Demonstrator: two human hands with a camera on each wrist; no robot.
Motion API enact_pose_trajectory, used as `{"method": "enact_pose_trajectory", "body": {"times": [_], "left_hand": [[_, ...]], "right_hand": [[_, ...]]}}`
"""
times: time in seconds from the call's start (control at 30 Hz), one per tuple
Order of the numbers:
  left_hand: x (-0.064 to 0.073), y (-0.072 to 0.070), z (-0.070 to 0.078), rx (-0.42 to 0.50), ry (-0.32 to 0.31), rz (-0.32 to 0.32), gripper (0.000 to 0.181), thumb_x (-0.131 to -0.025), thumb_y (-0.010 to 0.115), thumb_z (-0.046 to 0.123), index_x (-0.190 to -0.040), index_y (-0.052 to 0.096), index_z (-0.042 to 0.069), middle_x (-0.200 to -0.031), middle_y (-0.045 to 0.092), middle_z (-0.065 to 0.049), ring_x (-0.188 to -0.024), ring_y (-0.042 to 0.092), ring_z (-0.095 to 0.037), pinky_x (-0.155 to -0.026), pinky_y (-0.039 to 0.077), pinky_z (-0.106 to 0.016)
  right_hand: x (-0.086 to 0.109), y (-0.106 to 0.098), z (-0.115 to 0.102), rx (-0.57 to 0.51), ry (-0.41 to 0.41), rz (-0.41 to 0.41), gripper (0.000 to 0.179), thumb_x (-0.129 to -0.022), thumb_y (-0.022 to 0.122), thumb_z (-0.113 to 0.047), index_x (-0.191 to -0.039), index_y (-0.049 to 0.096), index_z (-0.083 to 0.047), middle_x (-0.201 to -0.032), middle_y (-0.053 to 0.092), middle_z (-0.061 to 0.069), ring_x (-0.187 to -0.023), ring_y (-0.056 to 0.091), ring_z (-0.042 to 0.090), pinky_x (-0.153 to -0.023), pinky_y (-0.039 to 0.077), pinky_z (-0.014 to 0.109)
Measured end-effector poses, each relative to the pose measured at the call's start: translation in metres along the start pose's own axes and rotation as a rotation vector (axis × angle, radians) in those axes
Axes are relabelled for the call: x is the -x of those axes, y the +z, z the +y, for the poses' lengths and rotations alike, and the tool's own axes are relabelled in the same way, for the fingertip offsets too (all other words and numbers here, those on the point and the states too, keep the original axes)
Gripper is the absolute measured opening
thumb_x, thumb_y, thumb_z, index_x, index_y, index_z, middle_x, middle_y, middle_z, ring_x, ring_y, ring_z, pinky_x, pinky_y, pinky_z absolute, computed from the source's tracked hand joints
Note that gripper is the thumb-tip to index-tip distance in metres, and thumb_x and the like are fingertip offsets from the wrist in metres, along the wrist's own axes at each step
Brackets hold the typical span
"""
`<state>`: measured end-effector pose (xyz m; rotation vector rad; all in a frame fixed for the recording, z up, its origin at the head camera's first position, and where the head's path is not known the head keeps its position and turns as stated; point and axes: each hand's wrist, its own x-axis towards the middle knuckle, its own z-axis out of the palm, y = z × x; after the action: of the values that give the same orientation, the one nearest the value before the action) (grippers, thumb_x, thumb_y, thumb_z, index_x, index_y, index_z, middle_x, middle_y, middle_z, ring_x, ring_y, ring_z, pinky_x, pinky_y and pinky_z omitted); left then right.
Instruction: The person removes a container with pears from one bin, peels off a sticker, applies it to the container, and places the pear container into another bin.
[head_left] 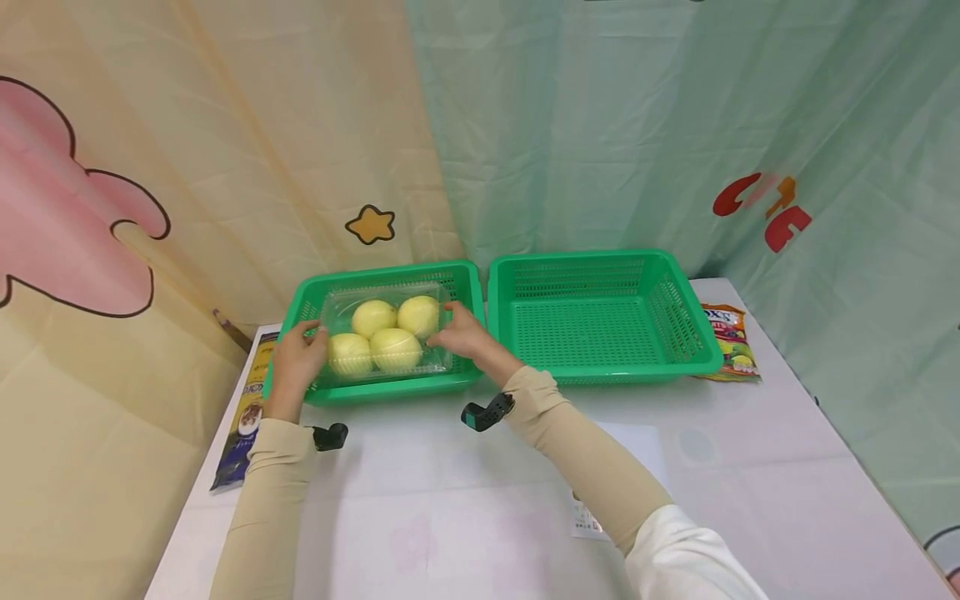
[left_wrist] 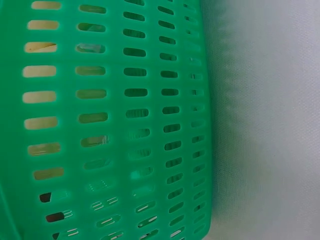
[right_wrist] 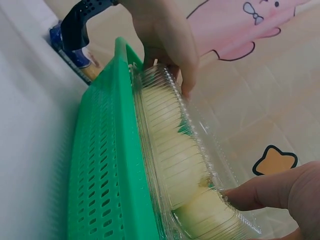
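A clear plastic box (head_left: 341, 307) of several round pale-yellow fruits (head_left: 395, 350) sits in or just over the left green basket (head_left: 390, 389); whether it touches the basket floor cannot be told. My left hand (head_left: 297, 362) grips the box's left end. At the right end, my right hand (head_left: 463, 333) holds it between thumb and fingers. The right wrist view shows the ribbed box side (right_wrist: 167, 145) level with the basket rim, with the right thumb (right_wrist: 265, 192) against its near end. Only the basket's slotted wall (left_wrist: 110, 120) fills the left wrist view, without the hand.
A second green basket (head_left: 592, 333) stands to the right, its slotted floor showing. Beyond it lies a colourful snack bag (head_left: 733, 346). A yellow and blue packet (head_left: 243, 425) lies along the left table edge. Under my right arm is a white sheet (head_left: 637, 442). A printed curtain (head_left: 510, 150) hangs behind.
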<state>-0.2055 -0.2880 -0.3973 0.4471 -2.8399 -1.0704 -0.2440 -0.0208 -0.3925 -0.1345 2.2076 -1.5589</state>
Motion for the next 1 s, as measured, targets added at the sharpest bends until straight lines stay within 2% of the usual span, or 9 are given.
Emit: {"method": "enact_pose_trajectory", "body": {"times": [0.2,0.37,0.57,0.7,0.87,1.0], "left_hand": [[-0.0003,0.0003,-0.0011,-0.006,0.009,0.012,0.053,-0.106,0.037,0.032,-0.149,0.045,0.001,-0.134,0.060,-0.031,-0.107,0.063,-0.039,-0.066,0.045,-0.027],[-0.0006,0.0009,-0.0014,-0.004,0.015,0.016,0.052,-0.106,0.039,0.030,-0.148,0.046,0.001,-0.130,0.062,-0.031,-0.090,0.063,-0.032,-0.061,0.044,-0.026],[-0.0007,0.0012,0.0002,-0.006,-0.002,0.025,0.051,-0.106,0.039,0.030,-0.148,0.047,0.002,-0.127,0.063,-0.030,-0.078,0.058,-0.023,-0.059,0.044,-0.026],[-0.0006,0.0010,0.0013,-0.005,-0.015,0.029,0.051,-0.107,0.039,0.031,-0.149,0.046,0.003,-0.129,0.063,-0.030,-0.083,0.060,-0.026,-0.061,0.044,-0.027],[0.0007,0.0002,0.0010,0.005,-0.025,0.021,0.052,-0.107,0.038,0.032,-0.149,0.046,0.004,-0.134,0.060,-0.029,-0.105,0.062,-0.037,-0.069,0.046,-0.032],[0.0017,0.0004,0.0010,0.011,-0.029,0.029,0.051,-0.107,0.039,0.032,-0.148,0.047,0.004,-0.131,0.061,-0.029,-0.105,0.062,-0.037,-0.068,0.045,-0.031]], "right_hand": [[0.0002,-0.0011,0.0003,0.007,-0.006,0.004,0.080,-0.089,0.068,-0.010,-0.157,0.026,-0.008,-0.138,0.053,0.023,-0.129,0.052,0.037,-0.110,0.043,0.053],[-0.0014,-0.0011,0.0019,0.014,-0.004,0.007,0.079,-0.089,0.068,-0.010,-0.157,0.027,-0.009,-0.133,0.056,0.021,-0.126,0.054,0.035,-0.107,0.045,0.051],[-0.0027,-0.0015,0.0024,0.024,-0.012,0.007,0.079,-0.089,0.069,-0.011,-0.156,0.028,-0.009,-0.122,0.059,0.019,-0.111,0.056,0.030,-0.093,0.046,0.043],[-0.0034,-0.0031,0.0025,0.032,-0.014,0.007,0.078,-0.090,0.069,-0.012,-0.157,0.029,-0.009,-0.121,0.059,0.017,-0.107,0.056,0.026,-0.091,0.046,0.040],[-0.0042,-0.0053,0.0036,0.027,-0.008,0.010,0.076,-0.091,0.070,-0.015,-0.156,0.031,-0.008,-0.118,0.057,0.013,-0.098,0.051,0.021,-0.085,0.044,0.037],[-0.0035,-0.0066,0.0033,0.019,0.006,0.009,0.075,-0.091,0.070,-0.018,-0.156,0.034,-0.008,-0.134,0.055,0.015,-0.118,0.055,0.027,-0.100,0.048,0.044]]}}
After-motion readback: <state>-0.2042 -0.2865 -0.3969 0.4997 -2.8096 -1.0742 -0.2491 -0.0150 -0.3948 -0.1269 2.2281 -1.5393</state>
